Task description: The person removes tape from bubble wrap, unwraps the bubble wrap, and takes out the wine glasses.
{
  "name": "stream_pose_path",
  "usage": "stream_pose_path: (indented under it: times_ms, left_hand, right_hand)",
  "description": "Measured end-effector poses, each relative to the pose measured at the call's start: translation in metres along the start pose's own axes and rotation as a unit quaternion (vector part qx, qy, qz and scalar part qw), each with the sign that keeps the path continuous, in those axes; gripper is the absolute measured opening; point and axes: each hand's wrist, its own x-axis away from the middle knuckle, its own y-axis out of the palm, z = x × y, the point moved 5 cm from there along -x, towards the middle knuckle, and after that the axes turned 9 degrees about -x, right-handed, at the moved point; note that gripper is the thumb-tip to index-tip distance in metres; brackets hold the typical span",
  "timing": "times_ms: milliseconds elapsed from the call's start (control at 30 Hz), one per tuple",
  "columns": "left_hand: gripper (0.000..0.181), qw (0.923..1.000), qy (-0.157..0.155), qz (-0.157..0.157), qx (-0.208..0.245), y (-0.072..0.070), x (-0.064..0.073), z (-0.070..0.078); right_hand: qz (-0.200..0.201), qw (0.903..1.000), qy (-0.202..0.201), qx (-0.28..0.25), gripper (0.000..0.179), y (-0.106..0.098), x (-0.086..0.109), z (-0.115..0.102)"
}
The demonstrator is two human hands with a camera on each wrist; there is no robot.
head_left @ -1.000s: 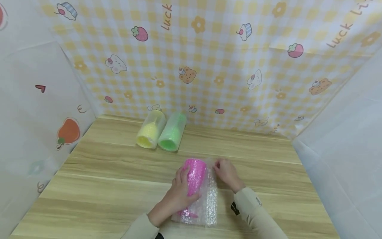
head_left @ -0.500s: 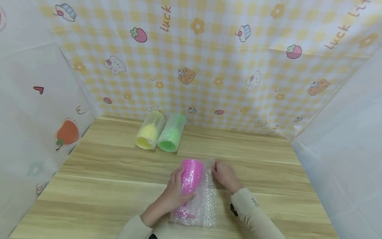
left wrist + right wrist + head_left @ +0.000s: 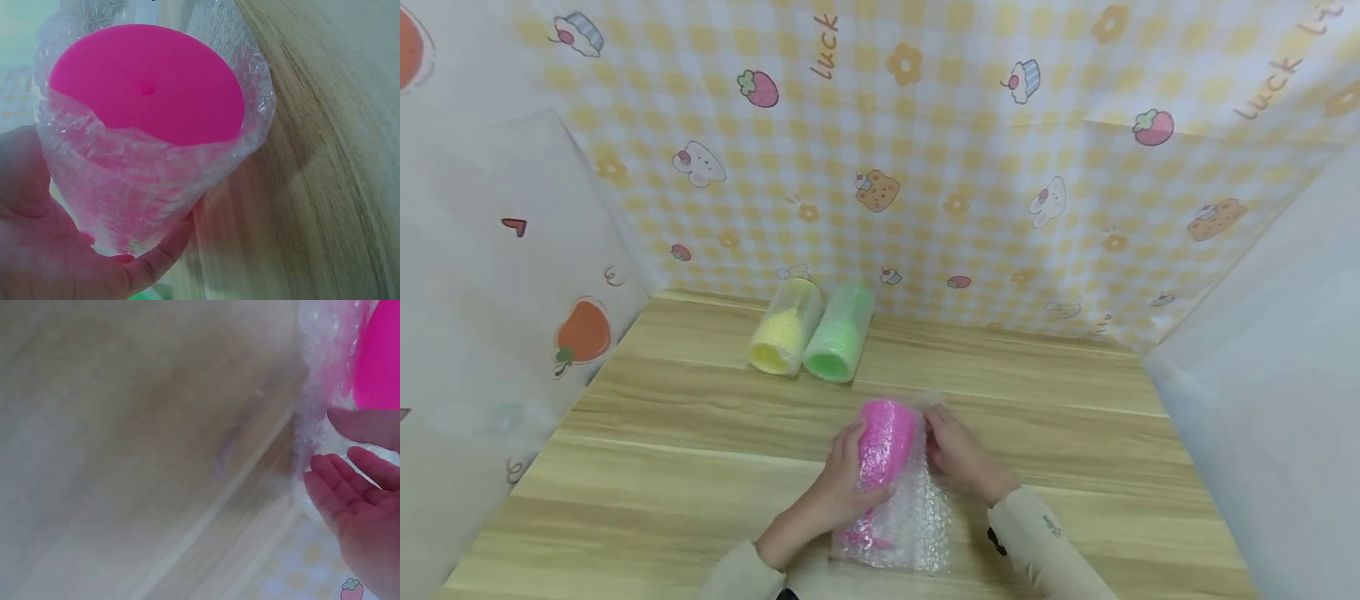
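Upright behind the back edge of the wood-grained tabletop (image 3: pixel 1045 375), a printed, yellow-checked cloth (image 3: pixel 970 150). Extending in from the front, two pale sleeves (image 3: pixel 1048 533). Well forward of the back edge, about midway between left and right edges, a sheet of bubble wrap (image 3: pixel 928 521) around a pink goblet (image 3: pixel 887 442), lying with bowl toward the back edge and foot (image 3: pixel 156 69) away from it, visible in the wrap's open end. Near the back edge, closer to the back left corner, a wrapped yellow bundle (image 3: pixel 784 329) just beside a wrapped green bundle (image 3: pixel 841 333). Over the goblet's left side, the left hand (image 3: pixel 842 487), fingers curled and clamped on goblet and wrap together. At the wrap's right side, the right hand (image 3: pixel 962 450), thumb apart from the loosely bent fingers (image 3: pixel 330 484), tips at the wrap.
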Motion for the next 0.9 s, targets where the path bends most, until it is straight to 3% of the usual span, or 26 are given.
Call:
stream_pose_path:
  times_ms: [267,533,700,800,900]
  left_hand:
    - [0.096,0.9999,0.000,-0.014,-0.002,0.001,-0.002,-0.002]
    - [0.099,0.9998,0.007,-0.018,0.007,0.000,-0.004,-0.006]
    - [0.098,0.9997,0.008,-0.019,0.009,0.000,-0.003,-0.009]
    - [0.099,0.9997,0.007,-0.020,0.009,-0.001,-0.003,-0.010]
    - [0.099,0.9997,0.005,-0.019,0.011,-0.003,-0.003,-0.012]
  right_hand:
    - [-0.049,0.9985,0.022,0.012,0.057,0.001,-0.003,0.008]
    - [-0.085,0.9918,0.036,0.087,0.041,0.005,-0.011,0.004]
    - [-0.100,0.9869,0.036,0.121,0.040,0.005,-0.012,-0.002]
    - [-0.109,0.9878,0.045,0.102,0.047,0.005,-0.011,-0.003]
    - [-0.138,0.9866,0.071,0.052,0.064,0.008,-0.009,-0.002]
